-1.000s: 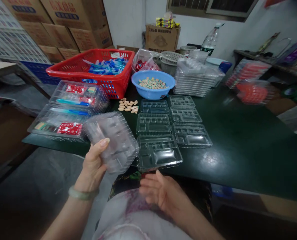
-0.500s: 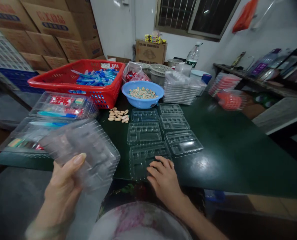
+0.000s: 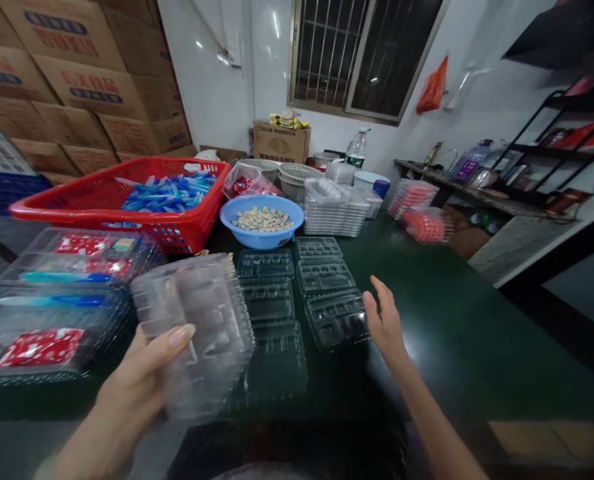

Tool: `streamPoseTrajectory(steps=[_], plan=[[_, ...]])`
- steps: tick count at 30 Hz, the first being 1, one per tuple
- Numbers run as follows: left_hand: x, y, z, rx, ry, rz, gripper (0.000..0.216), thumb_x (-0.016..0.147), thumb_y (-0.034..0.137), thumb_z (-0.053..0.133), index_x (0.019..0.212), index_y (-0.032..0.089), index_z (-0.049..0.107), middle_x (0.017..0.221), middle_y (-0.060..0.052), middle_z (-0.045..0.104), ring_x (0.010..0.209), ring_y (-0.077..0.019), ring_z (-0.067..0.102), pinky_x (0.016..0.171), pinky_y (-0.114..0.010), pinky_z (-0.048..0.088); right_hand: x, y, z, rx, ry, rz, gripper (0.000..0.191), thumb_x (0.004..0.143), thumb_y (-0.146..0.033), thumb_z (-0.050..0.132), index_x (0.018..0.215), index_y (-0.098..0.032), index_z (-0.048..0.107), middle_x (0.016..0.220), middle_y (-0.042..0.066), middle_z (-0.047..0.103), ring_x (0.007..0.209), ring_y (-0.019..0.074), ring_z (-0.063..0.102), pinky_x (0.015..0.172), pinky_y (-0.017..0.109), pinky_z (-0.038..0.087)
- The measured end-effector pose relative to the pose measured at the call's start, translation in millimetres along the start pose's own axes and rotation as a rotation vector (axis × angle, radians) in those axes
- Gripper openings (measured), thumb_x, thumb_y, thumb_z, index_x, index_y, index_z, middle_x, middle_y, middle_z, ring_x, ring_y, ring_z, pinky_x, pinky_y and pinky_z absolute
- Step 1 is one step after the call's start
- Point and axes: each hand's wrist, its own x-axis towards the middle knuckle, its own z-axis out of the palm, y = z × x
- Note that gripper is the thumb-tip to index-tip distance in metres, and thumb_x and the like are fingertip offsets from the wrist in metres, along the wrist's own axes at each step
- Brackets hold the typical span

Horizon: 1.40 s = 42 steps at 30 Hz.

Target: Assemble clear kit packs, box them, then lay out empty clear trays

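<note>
My left hand (image 3: 149, 373) grips a stack of clear plastic trays (image 3: 197, 333), thumb on the front face, the stack tilted up over the table's near left part. My right hand (image 3: 384, 317) has its fingers apart and holds nothing. It is beside the right edge of the nearest right-hand clear tray (image 3: 337, 319); whether it touches the tray I cannot tell. Several compartmented trays lie in two columns on the dark green table, among them a near left one (image 3: 277, 360) partly covered by the held stack, and a far one (image 3: 319, 248).
A blue basin (image 3: 261, 223) of small pieces stands behind the trays, near a red basket (image 3: 111, 217) of blue items. Filled clear trays (image 3: 51, 340) lie at left. Stacked clear trays (image 3: 337, 210) and orange-red packs (image 3: 427, 223) stand further back on the green table (image 3: 477, 347).
My right hand has moved from the near left tray to beside the nearest right-hand tray. The held stack now hides the peanut-like pieces. The view has shifted.
</note>
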Motion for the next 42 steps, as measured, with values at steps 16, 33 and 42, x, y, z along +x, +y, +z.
streamPoseTrajectory(steps=[16, 33, 42], plan=[[37, -19, 90, 0.131, -0.645, 0.058, 0.067, 0.071, 0.035, 0.077, 0.125, 0.018, 0.041, 0.081, -0.006, 0.058, 0.062, -0.0163, 0.058, 0.052, -0.021, 0.048, -14, -125, -21, 0.705, -0.639, 0.230, 0.021, 0.078, -0.037, 0.064, 0.078, -0.016, 0.064, 0.057, -0.003, 0.058, 0.047, 0.0089, 0.054, 0.048, 0.021, 0.045], [27, -28, 95, 0.279, -0.791, 0.035, 0.094, 0.076, 0.037, 0.072, 0.144, 0.027, 0.008, 0.079, -0.002, 0.055, 0.064, -0.0160, 0.056, 0.057, -0.025, 0.044, -17, -116, -21, 0.799, -0.841, 0.303, 0.025, 0.084, -0.031, 0.055, 0.064, -0.015, 0.052, 0.053, -0.004, 0.053, 0.041, 0.0056, 0.047, 0.040, 0.017, 0.033], [32, -36, 103, 0.540, -0.544, 0.454, 0.101, 0.070, 0.038, 0.077, 0.145, 0.025, 0.011, 0.133, -0.007, 0.041, 0.114, -0.0234, 0.045, 0.093, -0.028, 0.041, -27, -119, -19, 0.481, -0.507, 0.019, 0.010, 0.083, -0.014, 0.045, 0.077, -0.018, 0.051, 0.060, -0.005, 0.048, 0.053, 0.0056, 0.042, 0.050, 0.017, 0.032]])
